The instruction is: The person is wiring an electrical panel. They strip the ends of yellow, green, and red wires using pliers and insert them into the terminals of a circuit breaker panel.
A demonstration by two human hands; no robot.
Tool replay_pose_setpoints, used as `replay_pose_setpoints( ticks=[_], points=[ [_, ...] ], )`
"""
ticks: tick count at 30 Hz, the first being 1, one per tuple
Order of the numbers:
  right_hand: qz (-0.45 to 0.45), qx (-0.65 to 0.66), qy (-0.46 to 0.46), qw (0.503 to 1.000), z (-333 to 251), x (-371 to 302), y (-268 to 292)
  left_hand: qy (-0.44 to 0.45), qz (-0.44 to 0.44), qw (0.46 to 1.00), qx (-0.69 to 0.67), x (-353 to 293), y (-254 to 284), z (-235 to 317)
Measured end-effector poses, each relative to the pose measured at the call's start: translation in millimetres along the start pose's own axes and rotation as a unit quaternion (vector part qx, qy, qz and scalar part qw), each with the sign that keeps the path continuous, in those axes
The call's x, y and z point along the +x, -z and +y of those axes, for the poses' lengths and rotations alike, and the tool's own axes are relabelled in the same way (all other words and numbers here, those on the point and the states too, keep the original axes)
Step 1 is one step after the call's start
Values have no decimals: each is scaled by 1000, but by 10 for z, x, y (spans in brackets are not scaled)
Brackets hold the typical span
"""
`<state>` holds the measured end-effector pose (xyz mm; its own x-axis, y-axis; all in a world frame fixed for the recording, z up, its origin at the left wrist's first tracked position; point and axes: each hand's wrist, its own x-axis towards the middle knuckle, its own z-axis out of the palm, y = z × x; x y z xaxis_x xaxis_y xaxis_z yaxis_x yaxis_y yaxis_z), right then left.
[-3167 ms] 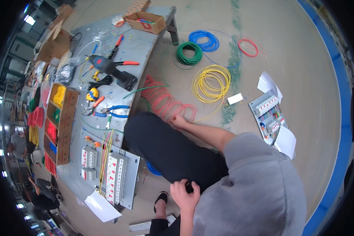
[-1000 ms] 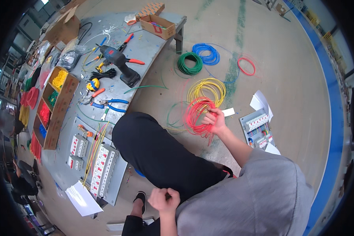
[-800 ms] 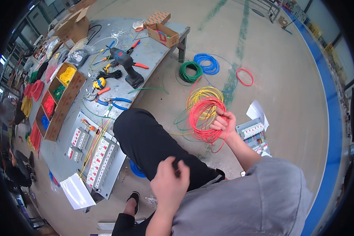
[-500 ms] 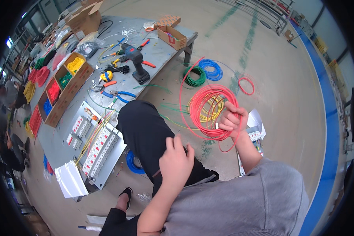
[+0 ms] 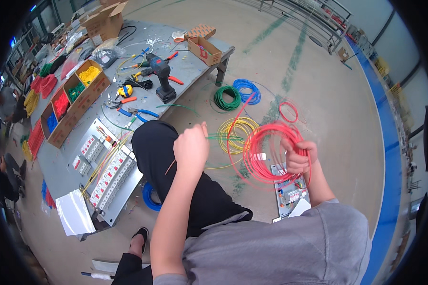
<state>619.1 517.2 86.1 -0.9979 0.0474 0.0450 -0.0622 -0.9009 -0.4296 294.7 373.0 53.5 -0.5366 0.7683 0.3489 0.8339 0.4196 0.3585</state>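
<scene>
My right hand is closed around one side of a loose coil of red wire, held up above the floor; the coil is blurred by motion. Raised over my dark-trousered knee, my left hand is curled closed, its fingers mostly turned away. A thin reddish strand shows just below that hand, but I cannot tell whether the hand grips it. Beyond, on the floor, lie coils of yellow wire, green wire and blue wire.
Left of me a grey workbench carries a panel with breakers, a cordless drill, pliers and a divided cardboard box of coloured parts. Another wired panel lies on the floor below my right hand.
My left hand has risen up and left, its fingers going from loosely spread to curled. My right hand has moved right and slightly down with the red coil, uncovering the panel below.
</scene>
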Motion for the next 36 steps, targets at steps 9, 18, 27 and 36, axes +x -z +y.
replay_pose_setpoints(
  ticks=[9, 18, 27, 36],
  points=[
    [270, -198, -249, 909, 234, -607, -13, 78, -36, 996, -38, 431, -503, 143],
    [476, -204, -219, 827, 849, -1056, 1472, 160, -76, 954, -241, 591, 10, 197],
    [433, -558, -240, 665, 1025, -533, 2316, 58, -171, 948, -263, 46, -582, 750],
    [460, -385, -228, 767, 1061, -566, 2191, 103, -421, 881, -187, -191, -2202, 702]
  ],
)
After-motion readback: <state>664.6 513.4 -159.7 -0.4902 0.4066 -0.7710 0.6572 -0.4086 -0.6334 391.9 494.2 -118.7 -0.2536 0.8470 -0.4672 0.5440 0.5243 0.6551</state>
